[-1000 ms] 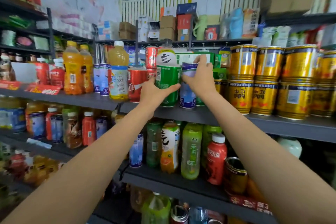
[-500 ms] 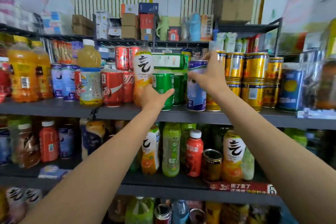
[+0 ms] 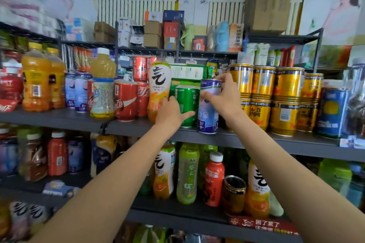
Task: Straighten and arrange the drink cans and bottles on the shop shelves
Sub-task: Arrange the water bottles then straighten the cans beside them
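Shelving of dark grey metal [image 3: 138,127] carries the stock, and its middle board serves as the landmark here. On that board toward the right, gold-yellow round tins with blue bands [image 3: 264,100] stand stacked two high, a packing that probably saves width. Toward the left of the board, red cola cans [image 3: 126,100] and tall orange juice bottles in clear plastic [image 3: 35,79] stand in loose rows.

At the front middle of the board a slim orange bottle with a white label and black brush mark [image 3: 159,89] stands upright, touching a green drink can [image 3: 187,102]. The left hand [image 3: 169,113] presses against both at their lower halves, fingers on the bottle and thumb across the can, likely to steady them while their neighbour is shifted; whether it truly grips either I cannot tell.

Just right of the green can, at the board's front edge, stands a tall purple-and-white can with a blue base [image 3: 209,110]. The right hand [image 3: 227,95] clasps it near the rim, thumb in front and fingers curled behind, seemingly to turn or seat it.
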